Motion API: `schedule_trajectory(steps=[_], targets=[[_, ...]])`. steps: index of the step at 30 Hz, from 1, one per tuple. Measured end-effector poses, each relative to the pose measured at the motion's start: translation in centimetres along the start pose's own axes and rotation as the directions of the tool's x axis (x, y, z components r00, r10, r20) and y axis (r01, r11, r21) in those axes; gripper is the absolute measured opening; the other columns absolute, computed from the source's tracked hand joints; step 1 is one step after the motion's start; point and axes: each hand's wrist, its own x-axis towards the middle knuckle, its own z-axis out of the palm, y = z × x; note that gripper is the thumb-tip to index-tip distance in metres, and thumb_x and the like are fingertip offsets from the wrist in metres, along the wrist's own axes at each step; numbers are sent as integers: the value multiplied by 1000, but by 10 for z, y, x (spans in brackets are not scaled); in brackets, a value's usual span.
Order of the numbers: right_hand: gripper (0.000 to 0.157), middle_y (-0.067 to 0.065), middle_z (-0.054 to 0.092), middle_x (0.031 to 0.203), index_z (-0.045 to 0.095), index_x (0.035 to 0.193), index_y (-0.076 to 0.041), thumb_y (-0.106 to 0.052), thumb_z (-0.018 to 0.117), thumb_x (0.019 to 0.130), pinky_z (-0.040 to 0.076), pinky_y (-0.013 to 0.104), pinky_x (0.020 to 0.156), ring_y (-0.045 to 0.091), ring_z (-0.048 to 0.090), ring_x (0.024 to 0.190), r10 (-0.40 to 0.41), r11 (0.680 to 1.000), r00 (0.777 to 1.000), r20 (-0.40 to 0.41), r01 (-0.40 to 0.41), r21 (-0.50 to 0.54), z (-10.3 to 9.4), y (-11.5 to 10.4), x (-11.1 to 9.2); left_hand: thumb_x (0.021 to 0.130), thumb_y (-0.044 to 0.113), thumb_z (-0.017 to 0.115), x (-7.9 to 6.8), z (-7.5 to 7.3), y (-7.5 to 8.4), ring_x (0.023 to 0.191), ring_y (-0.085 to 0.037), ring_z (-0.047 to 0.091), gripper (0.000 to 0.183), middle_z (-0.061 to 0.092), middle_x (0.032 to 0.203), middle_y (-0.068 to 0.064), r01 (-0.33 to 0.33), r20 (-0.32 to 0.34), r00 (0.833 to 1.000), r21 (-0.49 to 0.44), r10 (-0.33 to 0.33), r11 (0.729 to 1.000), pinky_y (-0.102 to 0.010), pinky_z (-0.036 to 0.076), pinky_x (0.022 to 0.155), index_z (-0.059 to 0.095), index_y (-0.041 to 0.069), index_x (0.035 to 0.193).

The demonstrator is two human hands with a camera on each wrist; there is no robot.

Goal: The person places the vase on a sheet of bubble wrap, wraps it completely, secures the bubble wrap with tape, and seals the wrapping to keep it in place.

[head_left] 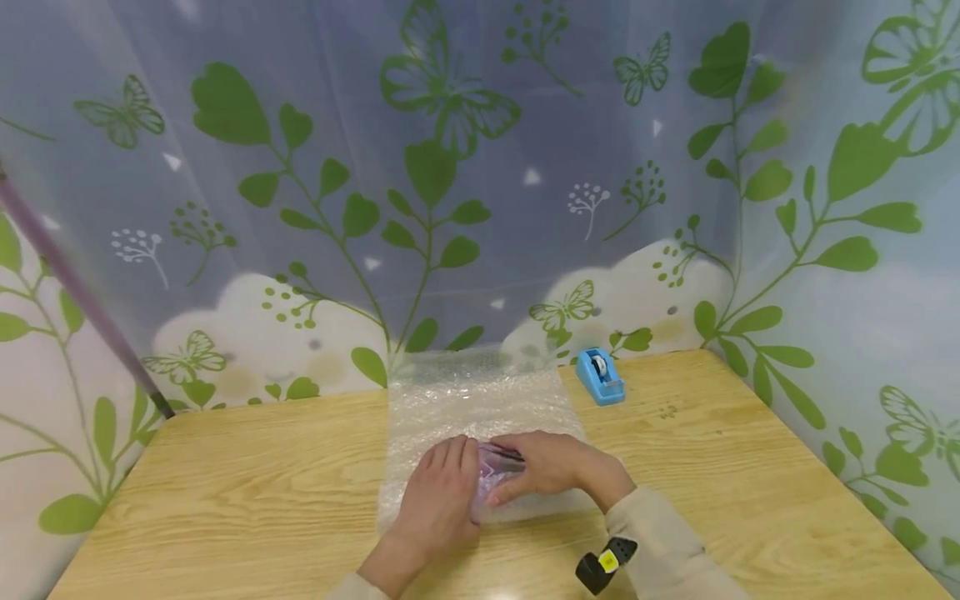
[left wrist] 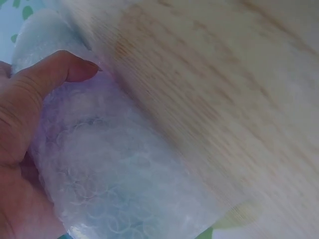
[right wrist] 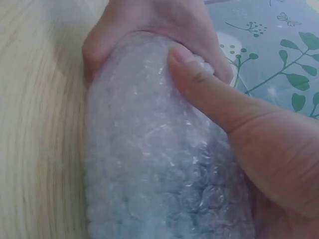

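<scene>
A sheet of bubble wrap [head_left: 480, 400] lies flat on the table, reaching back to the curtain. Its near end is folded round a purple item [head_left: 493, 471] whose kind the wrap and hands hide. My left hand [head_left: 441, 496] holds the left end of this bundle, thumb on the near side in the left wrist view, over the wrapped roll [left wrist: 119, 149]. From the right, my right hand [head_left: 551, 462] grips the other end, thumb pressing the bubble-wrapped surface [right wrist: 144, 144] in the right wrist view. There, the left hand [right wrist: 154, 20] cups the far end.
A blue tape dispenser [head_left: 600, 379] stands at the back right of the wooden table [head_left: 277, 475]. A leaf-patterned curtain [head_left: 480, 192] hangs behind and at the sides. A purple pole [head_left: 82, 292] leans at the left. A black wrist camera [head_left: 606, 564] sits at my right sleeve.
</scene>
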Motion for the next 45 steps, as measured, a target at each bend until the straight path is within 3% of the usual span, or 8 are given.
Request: schedule_trajectory(steps=[6, 15, 18, 21, 24, 30, 37, 45], targets=[[90, 8, 53, 135, 48, 138, -10, -67, 66, 72, 42, 46, 97, 28, 50, 121, -114, 979, 965, -234, 69, -193, 8, 0, -9, 46, 38, 83, 4, 0, 1, 91, -23, 55, 89, 54, 99, -10, 10, 27, 1000, 23, -10, 1000, -36, 49, 81, 46, -1, 117], [72, 9, 55, 128, 57, 124, -5, -50, 77, 70, 42, 39, 98, 26, 50, 119, -381, 890, 757, -530, 144, -434, 33, -10, -22, 50, 32, 80, 4, -1, 1, 87, -25, 56, 85, 55, 100, -13, 23, 48, 999, 10, -24, 1000, -36, 51, 75, 47, -4, 119], [68, 9, 56, 127, 58, 124, -4, -46, 77, 74, 41, 38, 99, 27, 50, 120, -414, 860, 725, -550, 114, -497, 44, -15, -26, 49, 35, 82, 4, -2, 1, 87, -24, 56, 87, 54, 99, -12, 25, 53, 998, 2, -25, 1000, -35, 51, 74, 47, -4, 118], [66, 13, 53, 132, 55, 129, 1, -40, 73, 80, 39, 38, 101, 29, 47, 124, -427, 824, 740, -520, 82, -561, 56, -18, -28, 48, 38, 84, 4, -2, 1, 84, -23, 55, 88, 53, 95, -10, 36, 61, 998, -13, -35, 999, -34, 50, 72, 47, -3, 116], [70, 19, 44, 141, 46, 136, 6, -37, 67, 85, 35, 40, 105, 32, 40, 130, -394, 809, 791, -469, 57, -585, 65, -22, -31, 48, 40, 85, 5, -2, 0, 84, -24, 55, 89, 53, 94, -11, 47, 70, 997, -38, -44, 998, -35, 51, 72, 47, -3, 116], [98, 25, 24, 151, 24, 145, 9, -38, 74, 76, 23, 43, 111, 35, 24, 139, -275, 827, 871, -407, -2, -563, 71, -27, -29, 47, 43, 88, 7, -3, -3, 90, -27, 56, 98, 54, 101, -15, 72, 113, 992, -108, -60, 991, -39, 51, 77, 45, -5, 120], [100, 24, 29, 149, 25, 146, 7, -32, 79, 72, 13, 45, 113, 35, 25, 138, -212, 820, 845, -490, -119, -560, 74, -25, -11, 53, 50, 85, 7, -5, -5, 89, -27, 55, 94, 54, 100, -14, 91, 142, 987, -136, -71, 987, -39, 51, 76, 46, -5, 118], [96, 25, 36, 143, 31, 142, 6, -22, 81, 66, 20, 44, 112, 37, 30, 135, -229, 815, 858, -460, -90, -573, 68, -24, 3, 57, 54, 82, 8, -5, -14, 91, -28, 57, 92, 55, 102, -15, 122, 184, 979, -165, -91, 979, -41, 51, 77, 46, -4, 119]])
